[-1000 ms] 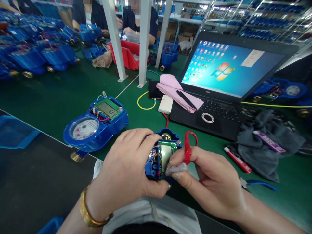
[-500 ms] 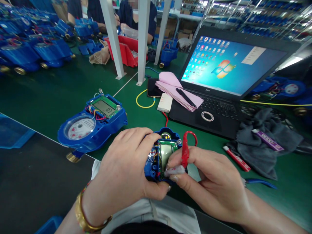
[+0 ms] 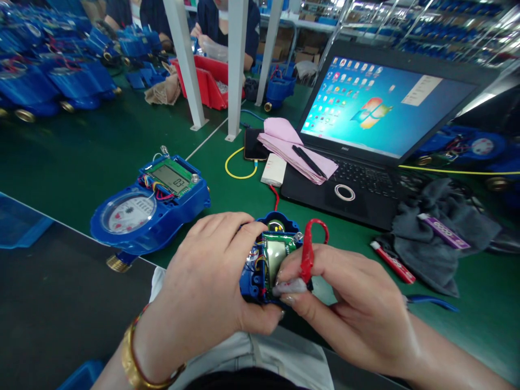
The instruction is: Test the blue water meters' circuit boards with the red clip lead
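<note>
My left hand is wrapped round a blue water meter near the table's front edge. Its case is uncovered, showing a green circuit board with a small display and thin coloured wires. Between thumb and fingers, my right hand pinches a whitish probe-like connector with a red cable looping up from it. The connector's tip meets the lower part of the board; the exact contact point is hidden. Left of my hands lies a second blue water meter, its display lit with digits.
A laptop stands behind my right hand, with pink papers and a black pen on it. A grey cloth, a red tube and a blue-handled tool lie at right. White posts and a red bin stand farther back.
Both hands keep the same hold on the meter and the connector. The view has shifted slightly, with the surroundings a little farther left and up.
</note>
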